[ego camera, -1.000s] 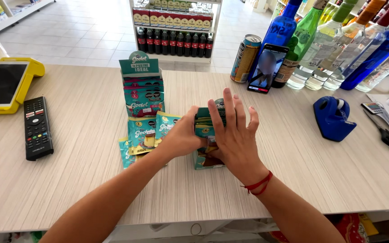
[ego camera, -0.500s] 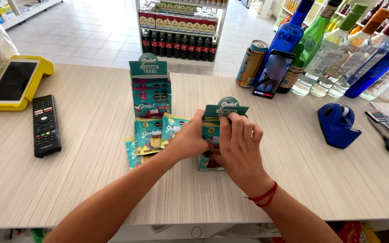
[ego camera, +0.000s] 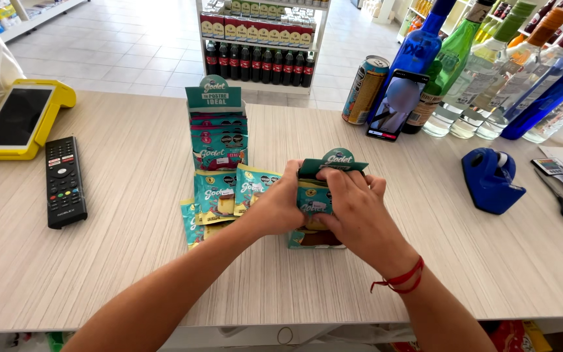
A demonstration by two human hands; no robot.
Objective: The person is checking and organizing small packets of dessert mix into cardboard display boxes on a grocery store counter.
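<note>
A: What's the person wearing, anything on the arms?

B: Nope, both forearms are bare, no sleeves in view. Left hand (ego camera: pixel 280 207) has no rings or watch that I can see.

A: And the other one?

B: Right hand (ego camera: pixel 360 212) has a thin red string bracelet (ego camera: pixel 400 280) at the wrist, knotted, little loose ends sticking out.

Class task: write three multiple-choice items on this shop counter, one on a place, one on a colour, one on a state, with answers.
1. Where is the remote? A in a hand; B on the counter beside the yellow terminal; C on the floor.
2. What colour is the tape dispenser? A red; B blue; C white.
3. How is the display box held? A by both hands; B by one hand; C untouched.
Answers: 1 B, it lies flat there. 2 B, plainly blue. 3 A, left hand and right hand both grip it.
</note>
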